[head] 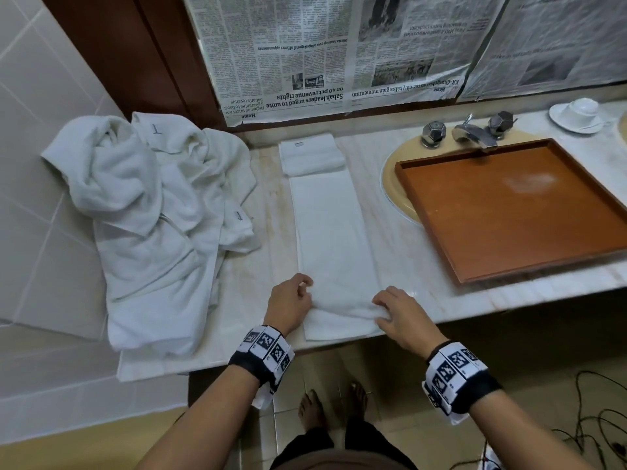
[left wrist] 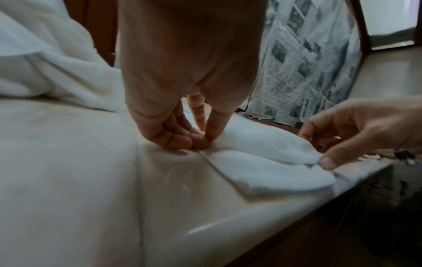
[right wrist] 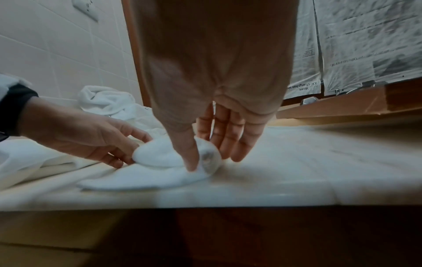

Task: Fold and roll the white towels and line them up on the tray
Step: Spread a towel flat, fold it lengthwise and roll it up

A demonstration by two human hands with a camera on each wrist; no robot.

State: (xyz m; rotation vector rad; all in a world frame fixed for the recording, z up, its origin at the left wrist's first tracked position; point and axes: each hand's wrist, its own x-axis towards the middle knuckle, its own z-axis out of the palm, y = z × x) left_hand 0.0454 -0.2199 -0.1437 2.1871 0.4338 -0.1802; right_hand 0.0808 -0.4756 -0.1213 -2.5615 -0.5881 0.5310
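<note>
Towel [head: 330, 228]: long strip on counter [head: 407, 252], axis 6–12 o'clock. Both hands pinch near-end roll: left hand [head: 291, 305], right hand [head: 400, 315]. Tray [head: 427, 212] at 2 o'clock.

Bare counter [head: 400, 252] between folded towel [head: 330, 232] and tray [head: 424, 212], towel heap [head: 152, 215] crowding left

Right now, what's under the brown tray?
The tray lies over a yellowish sink, with only the basin's rim showing. The tap pokes out behind it. The bowl underneath is covered.
</note>
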